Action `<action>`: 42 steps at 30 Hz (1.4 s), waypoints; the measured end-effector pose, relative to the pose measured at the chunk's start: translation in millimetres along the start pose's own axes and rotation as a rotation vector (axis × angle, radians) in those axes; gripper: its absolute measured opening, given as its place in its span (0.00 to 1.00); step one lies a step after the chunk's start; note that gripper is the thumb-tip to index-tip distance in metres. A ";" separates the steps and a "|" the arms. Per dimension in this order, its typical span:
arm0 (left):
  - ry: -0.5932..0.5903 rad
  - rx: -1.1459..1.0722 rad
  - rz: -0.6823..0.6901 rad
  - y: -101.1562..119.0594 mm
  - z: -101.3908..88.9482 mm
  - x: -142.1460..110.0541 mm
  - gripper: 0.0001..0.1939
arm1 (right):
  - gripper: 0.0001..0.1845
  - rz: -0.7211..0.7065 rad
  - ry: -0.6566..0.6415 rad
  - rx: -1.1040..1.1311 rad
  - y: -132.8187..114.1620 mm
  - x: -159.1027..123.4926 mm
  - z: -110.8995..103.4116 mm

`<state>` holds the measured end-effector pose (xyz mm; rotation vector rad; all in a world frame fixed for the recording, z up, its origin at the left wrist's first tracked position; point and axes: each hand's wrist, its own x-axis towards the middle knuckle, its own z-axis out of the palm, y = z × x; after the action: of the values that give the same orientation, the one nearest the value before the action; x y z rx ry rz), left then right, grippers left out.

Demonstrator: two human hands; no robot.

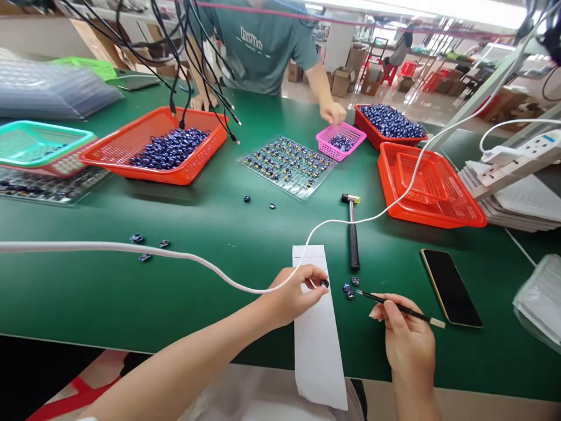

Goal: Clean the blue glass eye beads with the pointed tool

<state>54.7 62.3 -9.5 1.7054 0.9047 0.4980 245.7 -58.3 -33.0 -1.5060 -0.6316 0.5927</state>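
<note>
Between the thumb and fingertips of my left hand [284, 292] is a small dark shiny part [324, 283], held above a strip of white paper [318, 345]. My right hand [405, 333] grips a thin black pen-like tool with a pale rear end [407, 310]; whether it is a brush or a pick I cannot tell. Its tip points left, close to several small dark blue parts [349, 291] on the green table [210, 216]. Beyond them lies a hammer [353, 234] with a black handle. A white cable [245, 288] crosses over my left wrist.
A phone [451, 286] lies at right. Red baskets [197, 169] [432, 219], a pink basket [340, 153] and a clear tray of parts [284, 166] stand further back. Black cables [197, 58] hang down. Across the table, a person's hand [332, 112] touches the pink basket.
</note>
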 end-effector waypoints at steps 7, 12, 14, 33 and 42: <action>0.113 0.119 -0.019 -1.9 -65.6 -27.7 0.07 | 0.16 0.137 -0.211 -0.032 -2.3 -3.8 -9.2; 0.123 0.178 -0.064 -13.5 -78.5 -36.9 0.09 | 0.18 0.212 -0.343 -0.047 -11.5 -6.2 21.7; 0.077 0.216 -0.007 -14.7 -73.9 -33.9 0.08 | 0.18 0.267 -0.376 0.049 -14.9 -6.0 42.6; 0.096 0.452 0.231 -51.5 -67.4 7.1 0.05 | 0.21 0.216 -0.378 -0.250 -9.0 11.9 99.8; 0.105 0.408 0.205 -50.8 -66.7 4.7 0.04 | 0.22 0.217 -0.353 -0.306 -18.1 9.0 103.1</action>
<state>-6.3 113.4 -36.3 2.1746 0.9577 0.5712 179.1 21.5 -17.9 -1.7866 -0.8653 0.9770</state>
